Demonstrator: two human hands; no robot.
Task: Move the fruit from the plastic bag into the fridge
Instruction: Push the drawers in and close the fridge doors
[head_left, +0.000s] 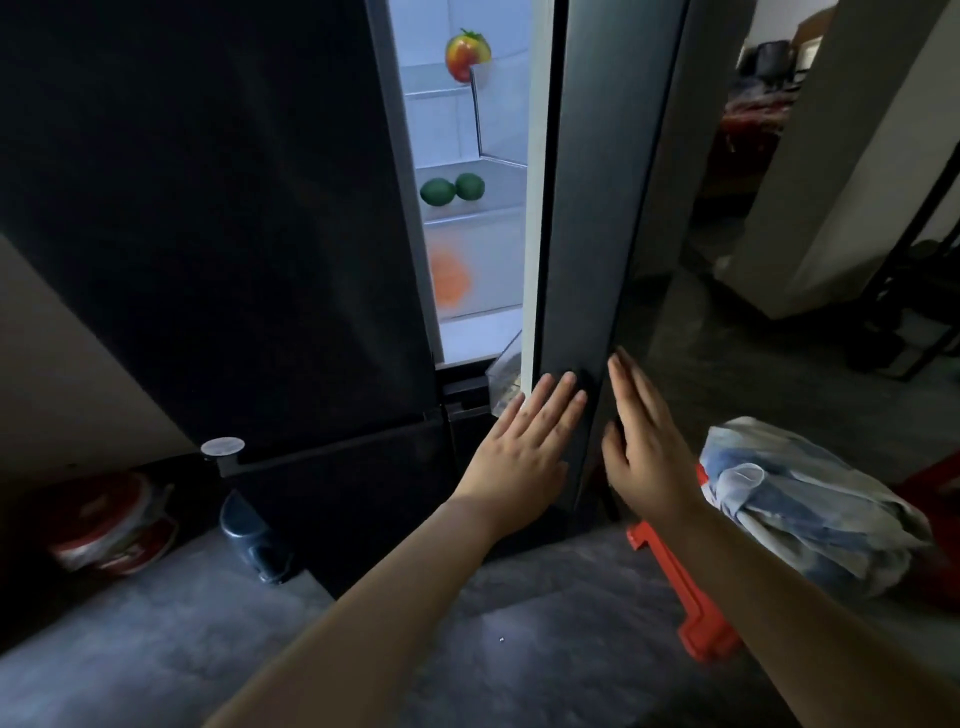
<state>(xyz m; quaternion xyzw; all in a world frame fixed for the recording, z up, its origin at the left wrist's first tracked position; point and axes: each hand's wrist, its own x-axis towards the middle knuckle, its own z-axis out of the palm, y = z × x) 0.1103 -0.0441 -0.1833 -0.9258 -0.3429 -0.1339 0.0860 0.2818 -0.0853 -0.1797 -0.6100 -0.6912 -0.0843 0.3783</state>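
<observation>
The dark fridge has its right door (587, 208) ajar, leaving a narrow lit gap. Inside, a red-yellow apple (466, 54) sits on an upper shelf, two green fruits (452, 189) lie on a lower shelf, and an orange fruit (451, 278) shows blurred behind a drawer front. My left hand (524, 447) lies flat with straight fingers on the door's edge near its bottom. My right hand (644, 447) is flat against the door's outer face, fingers straight. The plastic bag (810, 499), white and blue, lies crumpled on a red stool (685, 597) at the right.
The fridge's left door (208, 208) is closed, with a dark lower compartment (363, 493) beneath. A dark shoe-like object (254, 535) and a red and white bag (114, 525) lie on the grey floor at the left. A doorway to another room opens at the upper right.
</observation>
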